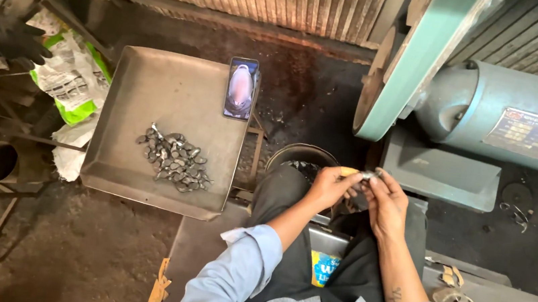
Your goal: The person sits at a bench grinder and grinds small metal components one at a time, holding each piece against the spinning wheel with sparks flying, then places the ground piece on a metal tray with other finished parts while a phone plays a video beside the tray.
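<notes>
Head view: both hands meet over the person's lap, the left hand (329, 186) and right hand (386, 201) pinching a small metal piece (366, 175) between their fingertips, just below the green belt grinder (414, 59). Similar grey pieces (174, 157) lie heaped in a metal tray (148, 83), where a phone (241, 88) leans.

workshop | belt grinder (414, 59), motor (509, 117) | tray (155, 84) of metal parts (175, 157)

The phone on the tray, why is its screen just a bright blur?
Head view: the phone glows brighter than the dim workshop, so its screen washes out; the tray is evenly lit; the hands and the small metal piece look soft; the frame edges bend slightly.
</notes>
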Action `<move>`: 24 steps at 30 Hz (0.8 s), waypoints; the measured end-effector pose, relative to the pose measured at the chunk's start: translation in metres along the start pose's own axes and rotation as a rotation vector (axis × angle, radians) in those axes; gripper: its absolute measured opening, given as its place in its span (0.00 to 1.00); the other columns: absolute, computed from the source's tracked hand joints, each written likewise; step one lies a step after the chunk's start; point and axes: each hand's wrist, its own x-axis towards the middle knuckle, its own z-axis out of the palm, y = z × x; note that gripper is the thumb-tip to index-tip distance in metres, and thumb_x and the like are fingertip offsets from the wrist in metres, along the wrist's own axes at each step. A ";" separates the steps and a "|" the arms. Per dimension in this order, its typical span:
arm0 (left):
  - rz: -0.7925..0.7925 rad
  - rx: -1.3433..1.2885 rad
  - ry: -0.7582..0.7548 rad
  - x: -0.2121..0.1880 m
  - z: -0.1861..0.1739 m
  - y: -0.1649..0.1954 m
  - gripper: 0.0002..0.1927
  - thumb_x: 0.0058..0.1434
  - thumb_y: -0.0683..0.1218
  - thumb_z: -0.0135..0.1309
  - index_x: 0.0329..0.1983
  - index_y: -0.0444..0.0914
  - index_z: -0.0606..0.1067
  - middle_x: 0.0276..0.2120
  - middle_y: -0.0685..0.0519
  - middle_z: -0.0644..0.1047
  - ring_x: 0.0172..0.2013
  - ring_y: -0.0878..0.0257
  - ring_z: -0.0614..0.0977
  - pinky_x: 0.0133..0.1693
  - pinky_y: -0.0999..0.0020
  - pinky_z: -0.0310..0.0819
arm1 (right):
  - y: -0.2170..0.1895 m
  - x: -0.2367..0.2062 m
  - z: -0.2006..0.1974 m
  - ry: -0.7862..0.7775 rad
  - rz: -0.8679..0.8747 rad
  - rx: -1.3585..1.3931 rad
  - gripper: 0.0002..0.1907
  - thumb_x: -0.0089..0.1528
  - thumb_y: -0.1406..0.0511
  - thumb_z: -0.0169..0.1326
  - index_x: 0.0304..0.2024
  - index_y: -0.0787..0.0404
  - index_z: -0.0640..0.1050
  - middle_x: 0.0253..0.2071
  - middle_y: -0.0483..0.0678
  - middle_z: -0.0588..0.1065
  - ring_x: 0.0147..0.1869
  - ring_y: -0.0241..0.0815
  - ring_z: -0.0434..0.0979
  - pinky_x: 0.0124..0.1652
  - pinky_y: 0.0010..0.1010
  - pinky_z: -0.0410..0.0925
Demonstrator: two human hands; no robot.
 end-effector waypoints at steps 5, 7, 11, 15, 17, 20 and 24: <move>0.043 -0.034 -0.025 0.017 0.000 0.008 0.16 0.69 0.46 0.56 0.53 0.30 0.78 0.36 0.52 0.83 0.32 0.69 0.82 0.32 0.76 0.75 | -0.004 0.016 0.009 0.018 -0.057 -0.004 0.21 0.66 0.74 0.56 0.61 0.73 0.72 0.48 0.55 0.78 0.47 0.42 0.81 0.46 0.27 0.74; 0.041 -0.051 -0.036 0.025 0.000 0.012 0.16 0.70 0.47 0.56 0.53 0.30 0.78 0.36 0.52 0.82 0.32 0.69 0.82 0.33 0.76 0.75 | -0.009 0.022 0.015 0.025 -0.060 -0.005 0.21 0.65 0.74 0.56 0.60 0.73 0.72 0.48 0.55 0.78 0.48 0.42 0.81 0.46 0.27 0.74; 0.030 -0.061 -0.028 0.043 0.004 0.016 0.16 0.70 0.47 0.56 0.53 0.30 0.78 0.36 0.51 0.83 0.32 0.68 0.82 0.33 0.75 0.76 | -0.018 0.037 0.024 0.025 -0.061 0.021 0.20 0.65 0.74 0.57 0.59 0.74 0.72 0.49 0.55 0.78 0.48 0.42 0.82 0.47 0.28 0.75; -0.006 -0.100 0.007 0.057 0.008 0.018 0.15 0.70 0.47 0.55 0.52 0.30 0.79 0.36 0.50 0.83 0.31 0.66 0.83 0.32 0.74 0.76 | -0.019 0.052 0.025 0.039 -0.060 -0.019 0.19 0.65 0.73 0.57 0.58 0.74 0.72 0.48 0.56 0.79 0.48 0.43 0.82 0.47 0.28 0.76; -0.040 -0.137 0.014 0.061 0.009 0.016 0.15 0.70 0.47 0.55 0.51 0.30 0.79 0.37 0.50 0.83 0.32 0.66 0.84 0.32 0.74 0.76 | -0.015 0.057 0.026 0.056 -0.072 -0.031 0.18 0.66 0.74 0.57 0.58 0.73 0.73 0.48 0.54 0.79 0.46 0.42 0.81 0.45 0.28 0.75; -0.037 -0.183 0.037 0.066 0.013 0.011 0.14 0.70 0.46 0.54 0.51 0.32 0.79 0.38 0.51 0.83 0.33 0.66 0.84 0.33 0.74 0.77 | -0.014 0.061 0.027 0.046 -0.100 -0.044 0.16 0.66 0.74 0.57 0.57 0.73 0.74 0.48 0.54 0.79 0.46 0.41 0.81 0.45 0.28 0.75; 0.078 -0.175 0.066 0.075 0.010 0.002 0.13 0.72 0.46 0.54 0.49 0.31 0.79 0.36 0.50 0.83 0.34 0.65 0.85 0.34 0.72 0.79 | -0.007 0.067 0.035 0.008 -0.113 -0.096 0.13 0.68 0.73 0.55 0.55 0.73 0.75 0.46 0.54 0.78 0.44 0.44 0.82 0.41 0.32 0.77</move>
